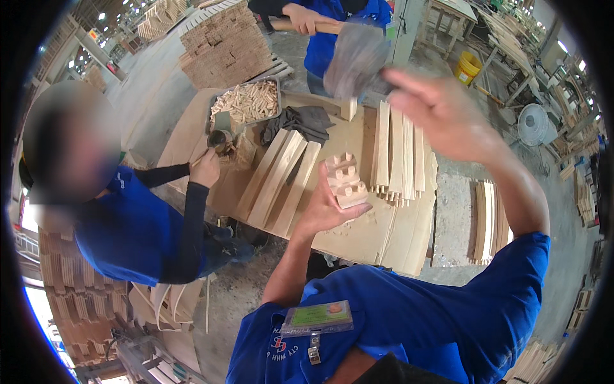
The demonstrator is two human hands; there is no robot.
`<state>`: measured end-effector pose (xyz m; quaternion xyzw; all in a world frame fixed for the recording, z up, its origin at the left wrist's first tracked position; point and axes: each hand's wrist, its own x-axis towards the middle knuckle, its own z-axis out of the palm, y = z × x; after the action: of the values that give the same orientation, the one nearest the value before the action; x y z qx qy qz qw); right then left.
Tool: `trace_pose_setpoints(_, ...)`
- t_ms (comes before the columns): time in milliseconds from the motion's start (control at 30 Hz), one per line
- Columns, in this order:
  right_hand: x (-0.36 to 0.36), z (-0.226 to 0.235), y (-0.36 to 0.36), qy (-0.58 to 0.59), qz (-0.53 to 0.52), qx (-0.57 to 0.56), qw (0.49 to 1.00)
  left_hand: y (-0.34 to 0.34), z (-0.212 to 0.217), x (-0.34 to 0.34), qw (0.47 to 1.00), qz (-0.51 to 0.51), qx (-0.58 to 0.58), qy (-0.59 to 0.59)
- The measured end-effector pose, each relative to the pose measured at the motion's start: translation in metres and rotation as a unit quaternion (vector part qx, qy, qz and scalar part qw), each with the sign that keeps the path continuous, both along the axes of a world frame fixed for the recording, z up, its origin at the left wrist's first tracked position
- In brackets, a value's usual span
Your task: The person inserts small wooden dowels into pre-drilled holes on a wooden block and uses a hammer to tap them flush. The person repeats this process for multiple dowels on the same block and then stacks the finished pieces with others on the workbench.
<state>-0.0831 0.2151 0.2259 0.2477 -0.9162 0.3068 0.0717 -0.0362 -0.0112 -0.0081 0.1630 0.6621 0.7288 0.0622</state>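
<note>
My left hand is held up over the workbench, gripping a few short pale wooden blocks with dowel pegs between thumb and fingers. My right hand is raised high at the right, blurred, with its fingers apart and nothing in it. Just left of it is the blurred head of a mallet. The mallet's wooden handle is held by the hand of a person in blue standing across the bench.
Long wooden slats and pegged slats lie on the bench with a tray of dowels and a dark cloth. A co-worker's hand reaches a small can. A block stack, yellow bucket and fan stand around.
</note>
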Motion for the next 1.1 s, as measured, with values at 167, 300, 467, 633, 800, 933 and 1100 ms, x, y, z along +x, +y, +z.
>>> trace_pose_setpoints(167, 0.02, -0.01, 0.001, 0.08, 0.076, -0.104, 0.989, -0.001, 0.006, -0.009, 0.997, -0.002, -0.052, 0.061)
trace_pose_setpoints(300, 0.008, -0.045, 0.01, 0.061, 0.138, 0.16, 0.975, 0.003, 0.014, -0.009, 0.999, -0.046, 0.004, 0.001)
trace_pose_setpoints(467, 0.02, -0.01, 0.007, -0.043, 0.094, -0.043, 0.994, -0.004, -0.001, -0.015, 0.999, 0.001, -0.013, 0.041)
trace_pose_setpoints(633, 0.024, -0.047, 0.007, 0.021, 0.115, 0.034, 0.993, -0.003, 0.005, -0.017, 0.999, -0.01, -0.043, 0.021)
trace_pose_setpoints(800, 0.021, -0.034, 0.013, -0.037, 0.123, 0.096, 0.987, 0.0, 0.001, -0.02, 0.998, -0.005, -0.051, 0.032)
trace_pose_setpoints(933, 0.048, -0.001, 0.019, -0.062, 0.04, -0.084, 0.994, -0.002, -0.001, -0.019, 1.0, -0.001, -0.009, 0.006)
trace_pose_setpoints(1100, 0.051, -0.055, 0.024, 0.053, 0.097, 0.109, 0.988, 0.005, -0.001, -0.023, 0.995, -0.001, -0.046, 0.084)
